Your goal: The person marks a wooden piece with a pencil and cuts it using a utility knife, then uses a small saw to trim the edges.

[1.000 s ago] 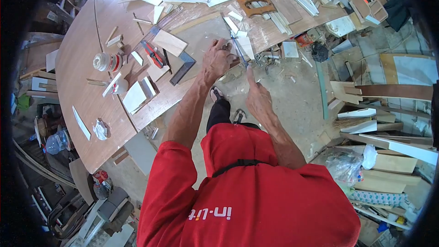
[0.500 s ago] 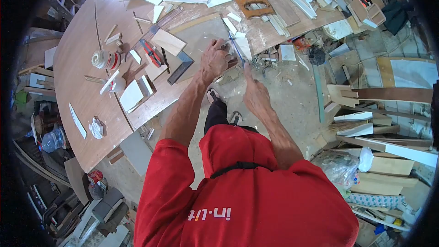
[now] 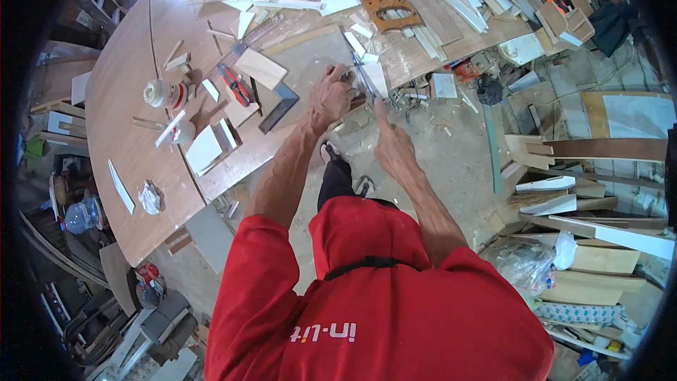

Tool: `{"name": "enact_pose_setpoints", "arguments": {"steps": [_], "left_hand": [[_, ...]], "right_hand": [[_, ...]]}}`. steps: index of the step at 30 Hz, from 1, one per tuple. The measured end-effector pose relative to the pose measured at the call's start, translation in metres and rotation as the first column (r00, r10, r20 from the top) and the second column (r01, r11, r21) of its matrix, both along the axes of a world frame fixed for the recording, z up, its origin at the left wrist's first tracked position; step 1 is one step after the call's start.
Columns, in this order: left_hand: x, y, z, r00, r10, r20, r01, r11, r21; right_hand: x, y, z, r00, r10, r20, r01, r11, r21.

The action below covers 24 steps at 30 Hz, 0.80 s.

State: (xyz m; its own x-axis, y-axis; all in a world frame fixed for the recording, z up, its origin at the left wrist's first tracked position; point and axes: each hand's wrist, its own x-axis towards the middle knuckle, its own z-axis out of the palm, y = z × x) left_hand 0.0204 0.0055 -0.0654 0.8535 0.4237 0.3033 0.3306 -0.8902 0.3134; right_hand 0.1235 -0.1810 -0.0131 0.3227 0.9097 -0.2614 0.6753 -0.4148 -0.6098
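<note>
My left hand (image 3: 330, 95) presses down on a small pale wood piece (image 3: 374, 76) at the edge of the big plywood workbench (image 3: 127, 127). My right hand (image 3: 393, 147) grips the handle of a thin blue-framed saw (image 3: 364, 77), forefinger stretched along it, with the blade lying across the wood piece just right of my left fingers. The handle itself is hidden inside my fist.
A wooden-handled handsaw (image 3: 386, 5), a steel square (image 3: 276, 107), red pliers (image 3: 235, 85), a tape roll (image 3: 161, 93) and several offcuts lie on the bench. Boards and scraps (image 3: 585, 190) crowd the floor at right. My sandalled foot (image 3: 331, 152) stands below the bench edge.
My right hand has slid back and forth a little along the saw's line; my left hand stays on the wood piece. The view shifted slightly.
</note>
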Motion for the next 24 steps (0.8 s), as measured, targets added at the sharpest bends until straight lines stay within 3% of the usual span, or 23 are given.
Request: {"name": "enact_pose_setpoints", "arguments": {"steps": [3,8,10,12,14,16,19,21,24], "left_hand": [[-0.001,-0.006,-0.002,0.994,0.111,0.005,-0.109,0.985,-0.137],[-0.004,0.0,0.006,0.999,-0.035,-0.027,0.036,0.998,0.044],[0.001,0.0,0.002,0.998,-0.041,-0.044,0.044,0.996,0.074],[0.0,-0.007,-0.006,0.994,0.1,0.04,-0.096,0.99,-0.102],[-0.005,-0.01,-0.008,0.998,0.055,0.019,-0.053,0.994,-0.093],[0.0,-0.002,-0.004,1.0,0.006,0.016,-0.005,0.998,-0.059],[-0.002,-0.01,-0.001,0.988,0.15,0.028,-0.146,0.981,-0.126],[-0.004,-0.009,0.005,0.998,0.037,-0.056,-0.042,0.994,-0.1],[-0.001,-0.002,-0.012,0.999,0.049,-0.01,-0.049,0.996,-0.074]], "right_hand": [[-0.001,-0.014,-0.002,0.998,0.035,0.058,-0.037,0.999,0.024],[0.0,0.002,-0.002,1.0,0.006,-0.011,-0.006,1.0,0.021],[-0.001,-0.011,0.0,0.999,0.014,0.036,-0.015,0.999,0.032],[-0.002,-0.009,-0.002,0.998,0.021,0.06,-0.023,0.999,0.025],[0.002,0.014,-0.001,0.999,0.014,-0.036,-0.014,1.0,0.007],[-0.001,-0.004,0.007,1.0,0.009,-0.011,-0.008,1.0,0.022],[0.002,-0.007,0.003,0.999,0.026,0.019,-0.027,0.999,0.034],[0.002,-0.005,-0.003,1.0,0.019,0.017,-0.02,0.998,0.052],[0.002,-0.002,-0.002,1.0,0.014,0.003,-0.015,0.994,0.108]]}}
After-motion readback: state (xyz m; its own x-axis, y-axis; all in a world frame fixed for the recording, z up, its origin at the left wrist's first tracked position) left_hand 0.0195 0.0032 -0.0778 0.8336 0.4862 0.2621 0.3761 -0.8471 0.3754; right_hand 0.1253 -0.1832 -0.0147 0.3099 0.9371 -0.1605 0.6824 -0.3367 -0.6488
